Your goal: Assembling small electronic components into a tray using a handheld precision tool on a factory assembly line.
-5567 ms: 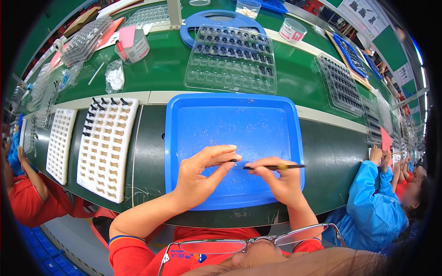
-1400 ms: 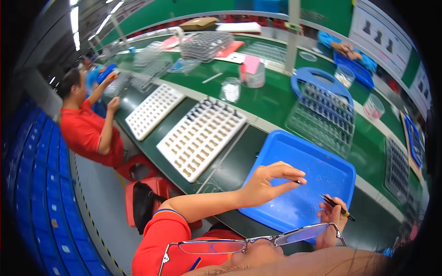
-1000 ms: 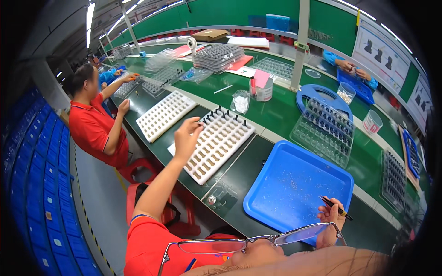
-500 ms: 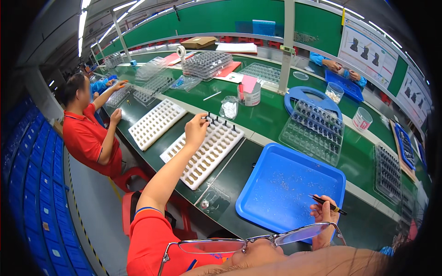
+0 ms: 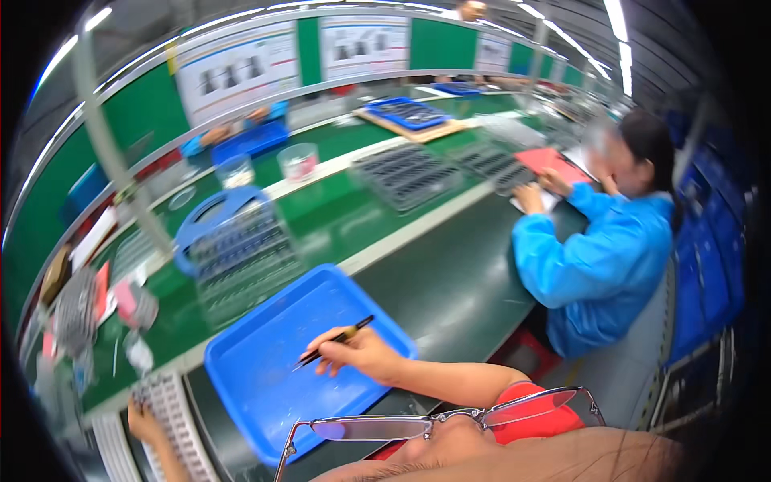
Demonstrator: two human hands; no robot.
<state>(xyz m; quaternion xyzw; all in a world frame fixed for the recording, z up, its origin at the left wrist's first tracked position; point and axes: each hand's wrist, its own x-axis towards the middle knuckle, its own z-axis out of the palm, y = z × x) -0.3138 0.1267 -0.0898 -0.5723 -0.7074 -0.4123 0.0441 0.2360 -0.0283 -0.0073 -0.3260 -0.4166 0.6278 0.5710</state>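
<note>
My right hand (image 5: 353, 353) grips black tweezers (image 5: 345, 333) with a gold band, held like a pen. Their pointed tips are over the shallow blue tray (image 5: 269, 321), which has tiny bits scattered in it. At the lower left, my left hand (image 5: 146, 422) is at the far end of a white tray with rows of slots (image 5: 178, 418). Its fingers are smeared by motion, so any small part in them cannot be made out. Another white tray (image 5: 115, 450) lies to the left of it, partly cut off by the dark rim.
Beyond the blue tray stand a clear blister tray (image 5: 245, 249) and a round blue ring-shaped piece (image 5: 210, 217). Dark-filled blister trays (image 5: 405, 173) lie further right. A person in a blue smock (image 5: 602, 249) works at the right; another person's hands (image 5: 233, 128) are across the bench.
My view has swung to the right, bringing the person in blue into sight and blurring the scene. The tweezers stay in my right hand, and my left hand remains at the slotted tray.
</note>
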